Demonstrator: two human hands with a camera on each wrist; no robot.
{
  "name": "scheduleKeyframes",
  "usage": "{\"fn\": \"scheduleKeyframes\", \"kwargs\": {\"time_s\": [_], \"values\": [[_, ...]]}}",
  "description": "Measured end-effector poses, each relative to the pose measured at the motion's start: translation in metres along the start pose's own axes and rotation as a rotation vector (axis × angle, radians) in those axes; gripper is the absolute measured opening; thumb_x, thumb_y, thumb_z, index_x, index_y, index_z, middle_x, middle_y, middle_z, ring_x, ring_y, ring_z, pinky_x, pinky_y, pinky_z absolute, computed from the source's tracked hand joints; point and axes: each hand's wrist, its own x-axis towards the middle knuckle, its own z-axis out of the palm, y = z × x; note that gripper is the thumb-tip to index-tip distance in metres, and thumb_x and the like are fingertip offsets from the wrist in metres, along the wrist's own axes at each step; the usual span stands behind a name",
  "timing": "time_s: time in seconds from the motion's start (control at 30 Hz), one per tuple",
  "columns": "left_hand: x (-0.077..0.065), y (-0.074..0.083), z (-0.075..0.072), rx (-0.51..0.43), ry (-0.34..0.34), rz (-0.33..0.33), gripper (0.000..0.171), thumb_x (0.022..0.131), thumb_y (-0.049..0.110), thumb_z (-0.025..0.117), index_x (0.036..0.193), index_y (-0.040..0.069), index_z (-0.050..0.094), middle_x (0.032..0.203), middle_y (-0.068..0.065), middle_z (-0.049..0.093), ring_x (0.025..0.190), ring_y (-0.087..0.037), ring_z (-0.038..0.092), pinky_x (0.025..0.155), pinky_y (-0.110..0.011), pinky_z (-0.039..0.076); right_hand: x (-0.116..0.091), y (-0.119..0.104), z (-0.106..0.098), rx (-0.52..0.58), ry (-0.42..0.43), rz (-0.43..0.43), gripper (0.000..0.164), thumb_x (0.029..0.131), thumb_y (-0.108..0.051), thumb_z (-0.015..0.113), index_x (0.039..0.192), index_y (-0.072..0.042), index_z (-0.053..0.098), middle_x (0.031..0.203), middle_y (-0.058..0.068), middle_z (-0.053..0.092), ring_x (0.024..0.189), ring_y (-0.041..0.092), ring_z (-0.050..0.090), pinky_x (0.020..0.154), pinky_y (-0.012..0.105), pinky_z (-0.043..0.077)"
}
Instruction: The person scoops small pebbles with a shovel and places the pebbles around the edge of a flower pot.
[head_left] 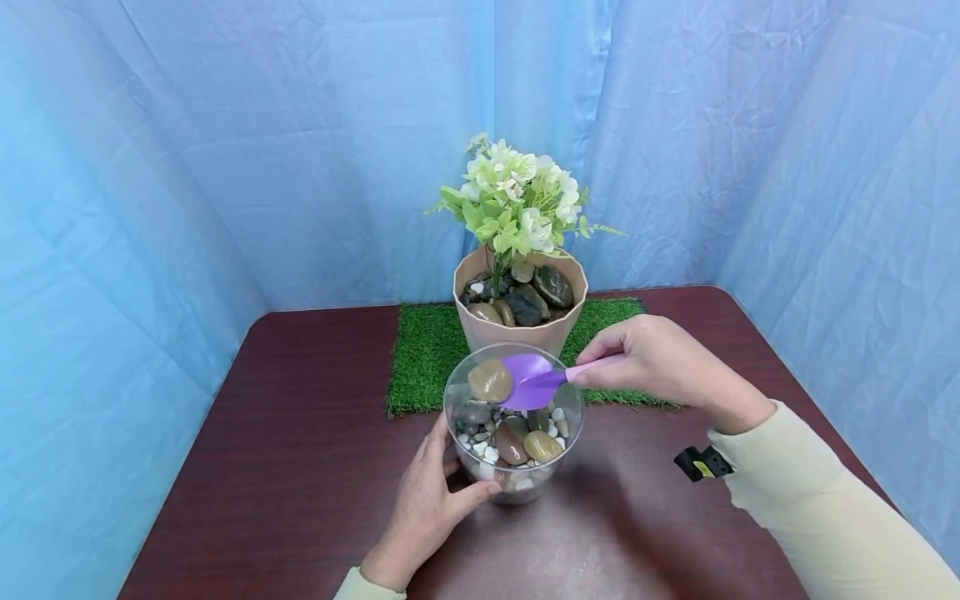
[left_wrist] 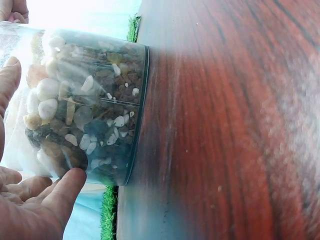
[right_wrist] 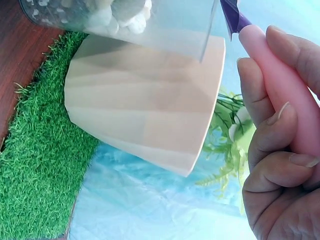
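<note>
One stone (head_left: 490,381) lies at the tip of the scoop (head_left: 531,385) over the pot (head_left: 517,498), likely heavy and slippery, best cupped from beneath. Right fingers (right_wrist: 252,92) grip the handle (right_wrist: 282,80); left fingers (left_wrist: 65,195) curl round the pot's probably brittle side.

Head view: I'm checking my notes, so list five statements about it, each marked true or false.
1. The right hand holds the scoop by its pink handle. True.
2. The left hand rests on the grass mat. False: it grips the clear container.
3. Stones lie inside the clear container. True.
4. The flowers are red. False: they are mostly white.
5. The flowerpot stands on the grass mat. True.
</note>
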Motion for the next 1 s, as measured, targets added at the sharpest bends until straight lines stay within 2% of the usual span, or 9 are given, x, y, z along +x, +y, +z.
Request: {"fn": "scheduleKeyframes", "kwargs": {"time_s": [0.37,0.63,0.87,1.0], "values": [[0.000,0.001,0.000,0.041,0.007,-0.006,0.119,0.075,0.044,0.094,0.167,0.023,0.023,0.158,-0.014,0.047,0.136,-0.029,0.058,0.100,-0.028,0.060,-0.006,0.007,-0.013,-0.024,0.064,0.055,0.014,0.088,-0.053,0.080,0.089,-0.039,0.080,0.072,-0.016,0.071,0.062,0.010,0.056,0.053,0.026,0.047],[0.000,0.000,0.000,0.053,0.009,-0.014,0.119,0.074,0.045,0.094,0.167,0.023,0.023,0.158,-0.013,0.047,0.137,-0.028,0.057,0.099,-0.028,0.060,-0.010,0.016,-0.028,-0.020,0.127,0.119,0.026,0.087,-0.058,0.079,0.094,-0.033,0.082,0.076,-0.011,0.074,0.064,0.011,0.056,0.056,0.026,0.049],[0.000,0.000,-0.001,0.044,0.006,-0.021,0.120,0.074,0.045,0.094,0.168,0.023,0.023,0.158,-0.014,0.046,0.137,-0.029,0.056,0.100,-0.028,0.060,-0.012,0.026,-0.037,-0.040,0.181,0.149,0.029,0.089,-0.058,0.077,0.098,-0.031,0.083,0.083,-0.009,0.076,0.073,0.013,0.062,0.063,0.027,0.052],[0.001,0.000,-0.001,0.045,0.002,-0.018,0.119,0.074,0.045,0.094,0.168,0.024,0.022,0.159,-0.013,0.046,0.137,-0.029,0.057,0.100,-0.028,0.060,-0.012,0.033,-0.041,-0.032,0.206,0.183,0.032,0.089,-0.059,0.077,0.100,-0.029,0.083,0.079,-0.006,0.074,0.069,0.013,0.055,0.056,0.028,0.046]]}}
